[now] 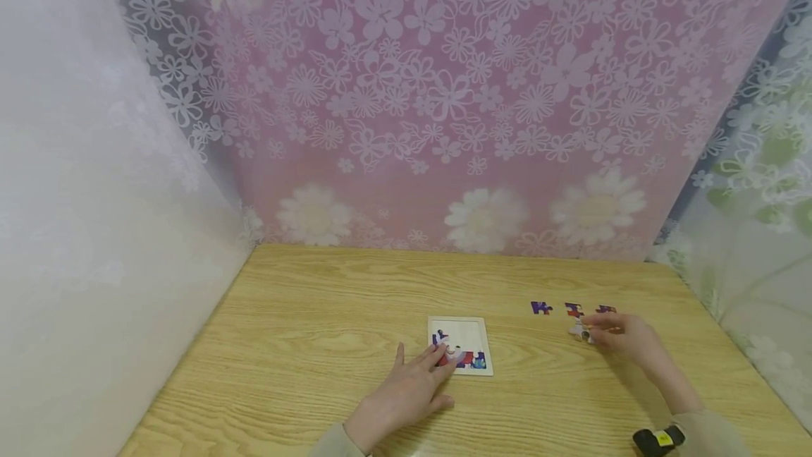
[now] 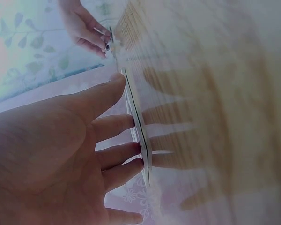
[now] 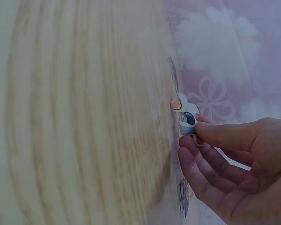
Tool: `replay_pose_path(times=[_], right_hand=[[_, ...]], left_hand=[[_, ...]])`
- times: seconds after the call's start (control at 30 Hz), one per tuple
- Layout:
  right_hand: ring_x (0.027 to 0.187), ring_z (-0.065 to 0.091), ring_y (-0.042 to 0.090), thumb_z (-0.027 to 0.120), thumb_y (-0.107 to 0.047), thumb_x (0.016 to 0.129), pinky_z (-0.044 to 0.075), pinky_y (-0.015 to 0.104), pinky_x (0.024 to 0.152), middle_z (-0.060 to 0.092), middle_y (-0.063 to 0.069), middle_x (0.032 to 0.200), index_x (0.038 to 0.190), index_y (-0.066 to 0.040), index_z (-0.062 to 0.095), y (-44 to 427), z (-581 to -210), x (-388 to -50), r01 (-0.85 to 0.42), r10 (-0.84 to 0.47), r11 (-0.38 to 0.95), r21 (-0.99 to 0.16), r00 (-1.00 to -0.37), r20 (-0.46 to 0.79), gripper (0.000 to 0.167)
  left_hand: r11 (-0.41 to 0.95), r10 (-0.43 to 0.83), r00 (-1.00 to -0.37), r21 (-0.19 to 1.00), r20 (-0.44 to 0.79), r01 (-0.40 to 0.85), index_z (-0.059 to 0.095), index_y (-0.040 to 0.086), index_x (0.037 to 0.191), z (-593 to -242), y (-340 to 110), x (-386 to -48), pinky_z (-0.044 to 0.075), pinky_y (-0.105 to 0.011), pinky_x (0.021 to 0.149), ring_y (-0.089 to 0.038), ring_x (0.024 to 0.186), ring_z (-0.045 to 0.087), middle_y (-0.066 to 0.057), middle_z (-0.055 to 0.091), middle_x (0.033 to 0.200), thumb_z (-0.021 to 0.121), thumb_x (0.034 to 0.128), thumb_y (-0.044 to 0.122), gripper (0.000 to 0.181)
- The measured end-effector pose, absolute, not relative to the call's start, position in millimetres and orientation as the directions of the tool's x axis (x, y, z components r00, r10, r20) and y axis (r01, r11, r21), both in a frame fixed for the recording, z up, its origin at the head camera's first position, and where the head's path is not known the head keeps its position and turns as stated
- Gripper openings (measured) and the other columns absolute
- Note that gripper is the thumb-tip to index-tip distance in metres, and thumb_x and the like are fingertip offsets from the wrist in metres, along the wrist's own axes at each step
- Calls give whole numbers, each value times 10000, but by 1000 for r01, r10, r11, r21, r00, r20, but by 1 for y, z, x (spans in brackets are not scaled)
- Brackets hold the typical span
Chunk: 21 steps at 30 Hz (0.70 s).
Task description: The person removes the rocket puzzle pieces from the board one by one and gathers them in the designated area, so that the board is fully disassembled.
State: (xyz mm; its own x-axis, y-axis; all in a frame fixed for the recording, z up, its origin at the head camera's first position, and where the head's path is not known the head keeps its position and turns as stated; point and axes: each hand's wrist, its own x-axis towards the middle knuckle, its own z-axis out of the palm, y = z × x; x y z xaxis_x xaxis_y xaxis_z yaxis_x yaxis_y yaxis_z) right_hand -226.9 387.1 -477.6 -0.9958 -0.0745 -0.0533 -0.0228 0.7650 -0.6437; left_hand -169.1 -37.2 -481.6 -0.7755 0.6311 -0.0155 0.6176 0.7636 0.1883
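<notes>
A square white puzzle tray lies on the table, with joined jigsaw pieces along its lower and left sides. My left hand rests on the tray's lower left part, its fingers extended and spread over some of those pieces. In the left wrist view, the fingertips of that hand meet the thin tray edge. To the right, my right hand pinches a white jigsaw piece between thumb and fingers. That piece is tilted up and bears a dark round mark and an orange spot.
Beyond the right hand, loose purple and red jigsaw pieces lie in a row: a left piece, a middle piece and a right one, partly covered by fingers. Flowered cloth borders the wooden table at the back and sides.
</notes>
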Motion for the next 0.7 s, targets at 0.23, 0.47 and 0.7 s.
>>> replay_pose_path(times=[0.23,0.47,0.7], right_hand=[[1010,668,434,691,-115,956,583,451,750,716,208,1096,1232,8,697,392,-482,-233,-60,-96,802,-595,-995,-30,302],[943,687,400,734,-120,913,571,501,758,737,179,1034,1181,6,723,391,-483,-238,-91,-115,836,-541,-993,-10,296],[953,673,413,726,-127,924,566,515,766,727,198,1054,1185,10,720,388,-481,-242,-57,-95,851,-522,-994,-47,295]], left_hand=[[759,638,-770,174,-11,627,438,240,1551,-481,-37,-169,295,-702,1118,-220,1487,360,-59,370,1618,595,977,499,650],[756,641,-767,179,-11,630,429,239,1556,-482,-36,-170,291,-710,1114,-230,1488,357,-60,367,1619,588,978,507,657],[754,641,-767,193,-14,627,436,231,1552,-483,-38,-169,280,-722,1111,-246,1486,358,-74,365,1619,592,978,496,651]])
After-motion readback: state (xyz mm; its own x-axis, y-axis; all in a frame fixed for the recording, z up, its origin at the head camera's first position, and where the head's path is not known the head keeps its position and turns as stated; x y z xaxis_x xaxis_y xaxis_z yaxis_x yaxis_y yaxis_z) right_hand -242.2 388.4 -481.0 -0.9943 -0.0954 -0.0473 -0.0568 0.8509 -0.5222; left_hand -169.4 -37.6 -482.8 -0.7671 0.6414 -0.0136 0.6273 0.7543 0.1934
